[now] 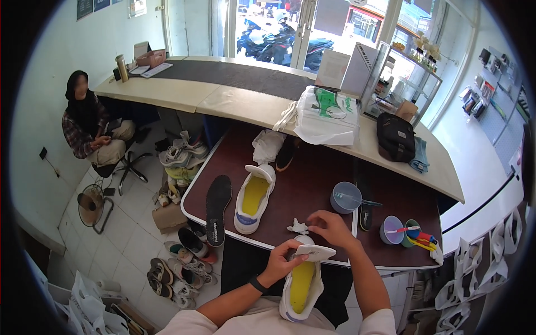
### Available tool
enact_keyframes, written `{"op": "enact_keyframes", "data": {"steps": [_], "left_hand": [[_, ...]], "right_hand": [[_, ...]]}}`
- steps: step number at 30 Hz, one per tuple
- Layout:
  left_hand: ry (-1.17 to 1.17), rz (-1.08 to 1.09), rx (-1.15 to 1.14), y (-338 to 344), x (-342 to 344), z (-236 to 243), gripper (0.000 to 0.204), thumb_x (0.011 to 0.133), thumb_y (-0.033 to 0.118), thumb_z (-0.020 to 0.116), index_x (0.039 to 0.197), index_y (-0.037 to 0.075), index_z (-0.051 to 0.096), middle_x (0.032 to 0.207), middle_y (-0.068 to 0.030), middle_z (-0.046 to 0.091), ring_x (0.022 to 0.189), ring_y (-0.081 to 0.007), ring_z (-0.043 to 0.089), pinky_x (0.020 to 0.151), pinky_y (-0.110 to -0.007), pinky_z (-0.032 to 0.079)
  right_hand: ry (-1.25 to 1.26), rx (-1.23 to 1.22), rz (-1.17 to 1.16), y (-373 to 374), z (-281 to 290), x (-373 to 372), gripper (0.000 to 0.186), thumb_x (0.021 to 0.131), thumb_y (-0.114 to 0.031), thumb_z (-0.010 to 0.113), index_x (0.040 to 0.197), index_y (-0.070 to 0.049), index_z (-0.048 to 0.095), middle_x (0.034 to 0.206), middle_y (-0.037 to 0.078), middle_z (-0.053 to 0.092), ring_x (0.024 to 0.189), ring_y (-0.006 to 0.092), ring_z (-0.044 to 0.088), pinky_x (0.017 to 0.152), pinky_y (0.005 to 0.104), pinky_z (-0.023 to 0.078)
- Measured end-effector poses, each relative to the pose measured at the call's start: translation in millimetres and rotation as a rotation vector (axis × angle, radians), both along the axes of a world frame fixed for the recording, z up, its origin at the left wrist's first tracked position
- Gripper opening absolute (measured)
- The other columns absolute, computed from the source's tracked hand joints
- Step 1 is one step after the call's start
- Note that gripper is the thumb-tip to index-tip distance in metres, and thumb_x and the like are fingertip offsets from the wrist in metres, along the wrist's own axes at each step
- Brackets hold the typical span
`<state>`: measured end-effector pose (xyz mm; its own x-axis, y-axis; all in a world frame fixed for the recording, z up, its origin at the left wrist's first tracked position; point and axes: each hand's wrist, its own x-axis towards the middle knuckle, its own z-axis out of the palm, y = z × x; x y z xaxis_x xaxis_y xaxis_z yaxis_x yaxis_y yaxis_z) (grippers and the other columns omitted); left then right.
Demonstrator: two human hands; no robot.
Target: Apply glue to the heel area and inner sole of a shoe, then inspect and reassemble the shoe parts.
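Observation:
My left hand (278, 261) is closed on a white sneaker (286, 304) in front of my body, gripping it by the raised tongue. A yellow insole (302, 287) shows inside the shoe. Above its toe end, my right hand (334, 229) has its fingers bent and slightly apart, close to a crumpled white tissue (298, 226) at the table's front edge. The matching white sneaker (245, 223) stands on the dark red table (301, 190), also with yellow inside. A black insole (218, 209) lies to its left.
Right on the table are a lilac tub (345, 198) with a toothbrush across it, and cups (391, 230) holding brushes. A counter (234, 101) beyond bears a white bag (328, 116) and a black bag (395, 137). Shoes (181, 262) crowd the left floor; a person (95, 125) sits far left.

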<state>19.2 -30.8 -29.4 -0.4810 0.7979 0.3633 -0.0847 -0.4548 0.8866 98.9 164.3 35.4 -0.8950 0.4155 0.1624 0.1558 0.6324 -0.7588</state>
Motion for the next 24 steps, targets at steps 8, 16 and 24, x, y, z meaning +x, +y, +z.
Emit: {"op": "enact_keyframes", "data": {"steps": [8,16,24], "left_hand": [[0.005,-0.157,-0.203,8.6,-17.0,30.1,0.020,0.091,0.013,0.066,0.106,0.004,0.056,0.098,-0.0008,0.060,0.092,-0.0062,0.055,0.081,-0.024,0.046],[-0.002,-0.135,-0.262,23.3,-19.7,41.1,0.024,0.091,0.013,0.065,0.110,0.002,0.056,0.096,-0.0035,0.062,0.089,-0.0091,0.058,0.078,-0.025,0.049],[-0.025,-0.067,-0.235,27.2,-5.6,44.4,0.023,0.091,0.008,0.062,0.113,0.002,0.056,0.098,-0.0041,0.063,0.089,-0.0095,0.059,0.077,-0.025,0.049]], "right_hand": [[-0.173,0.069,0.273,14.5,-35.6,-40.4,0.024,0.075,-0.020,0.077,0.093,-0.006,0.071,0.076,0.008,0.063,0.068,0.0211,0.062,0.065,0.0331,0.049],[0.426,-0.253,-0.515,-19.7,-2.9,59.6,0.009,0.088,-0.008,0.068,0.093,-0.001,0.066,0.082,0.001,0.065,0.071,0.0070,0.058,0.063,0.0219,0.045],[0.581,-0.346,-0.519,-65.5,22.2,50.0,0.012,0.092,-0.011,0.066,0.100,-0.002,0.064,0.082,-0.001,0.061,0.069,0.0033,0.052,0.058,0.0202,0.041]]}}
